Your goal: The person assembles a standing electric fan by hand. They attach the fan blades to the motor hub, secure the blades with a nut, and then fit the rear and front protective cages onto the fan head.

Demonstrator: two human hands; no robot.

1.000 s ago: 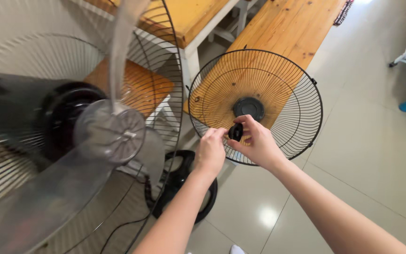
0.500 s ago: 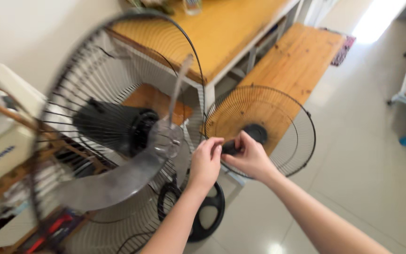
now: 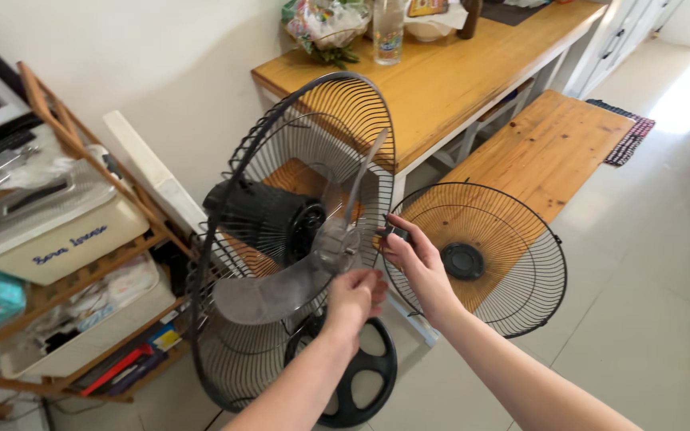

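Observation:
A standing fan's black wire rear guard point(image 3: 243, 168) and black motor point(image 3: 261, 214) face me, with a translucent grey blade point(image 3: 269, 289) mounted on the hub point(image 3: 337, 239). My right hand point(image 3: 418, 267) pinches a small black cap point(image 3: 395, 232) just right of the hub. My left hand point(image 3: 357, 294) sits right below the hub, fingers curled against the blade's edge. The detached front guard point(image 3: 513, 279), round with a black centre disc, leans against a wooden bench behind my right hand.
The fan's black ring base point(image 3: 365, 381) stands on the tiled floor under my left arm. A wooden table point(image 3: 449, 76) with a bottle point(image 3: 389, 32), the bench point(image 3: 557, 144), and a slanted wooden shelf point(image 3: 81, 255) holding a white box are close by.
The view has risen and shifted right, so the whole fan shows. My right hand carried the black cap from the front guard up to the hub. My left hand dropped under the hub.

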